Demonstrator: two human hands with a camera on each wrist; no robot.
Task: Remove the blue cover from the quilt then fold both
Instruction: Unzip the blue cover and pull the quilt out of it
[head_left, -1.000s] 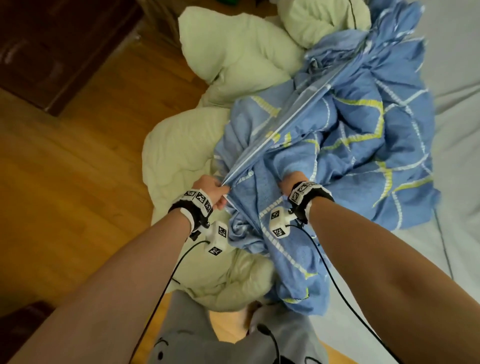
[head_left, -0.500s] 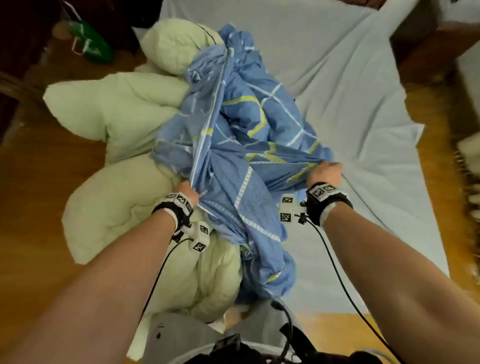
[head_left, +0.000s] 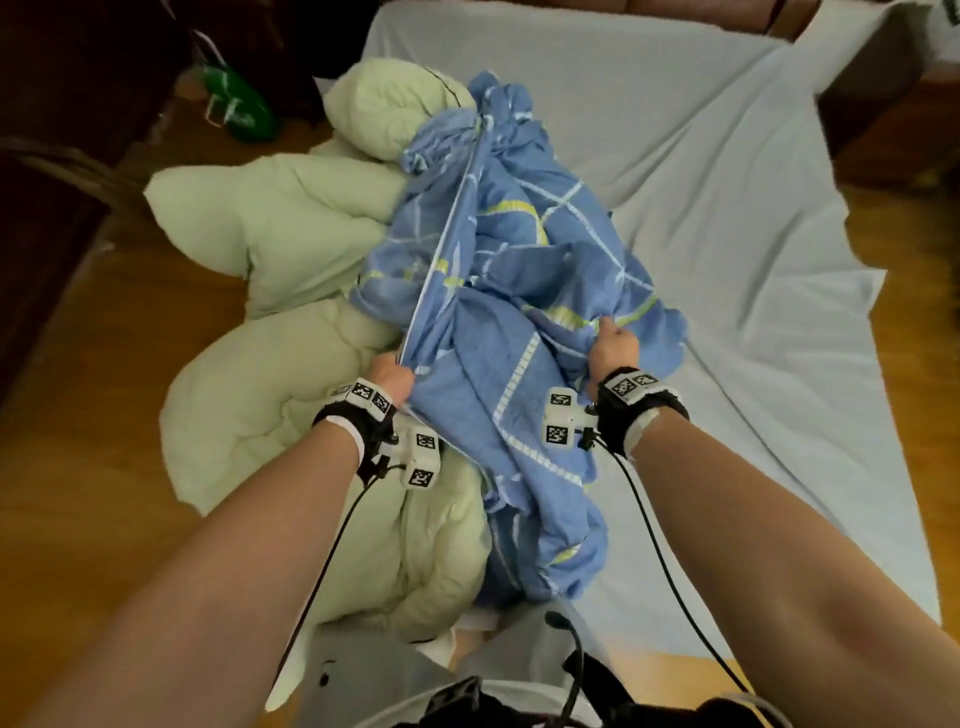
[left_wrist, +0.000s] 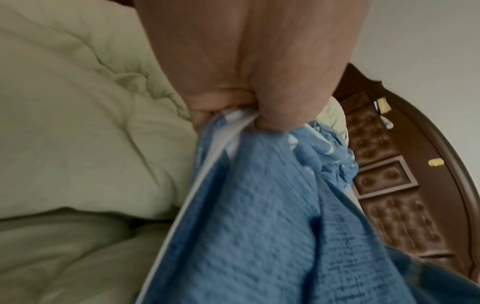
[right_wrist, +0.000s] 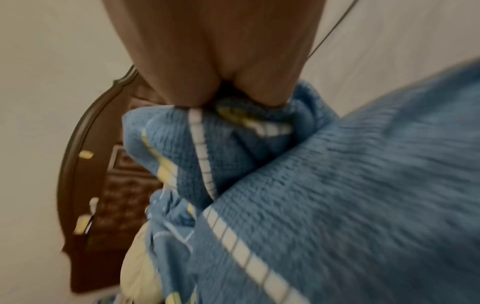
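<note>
Right of the right grip (head_left: 613, 345), bare bed sheet (head_left: 727, 218) lies open. Left of the left grip (head_left: 392, 371), the bulky quilt (head_left: 270, 234) blocks; between both grips the bunched cover (head_left: 519, 291) fills the way.

Warm wooden floor (head_left: 93, 467) all round, pale grey sheet (head_left: 701, 182) spread over the bed, dark tufted headboard (left_wrist: 394, 185) against a plain wall (left_wrist: 428, 51), green bag (head_left: 236, 104) by dark furniture.

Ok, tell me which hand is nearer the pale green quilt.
Left. The left hand grips the blue cover right beside the pale green quilt; the right hand grips the cover on its far side, over the grey sheet.
</note>
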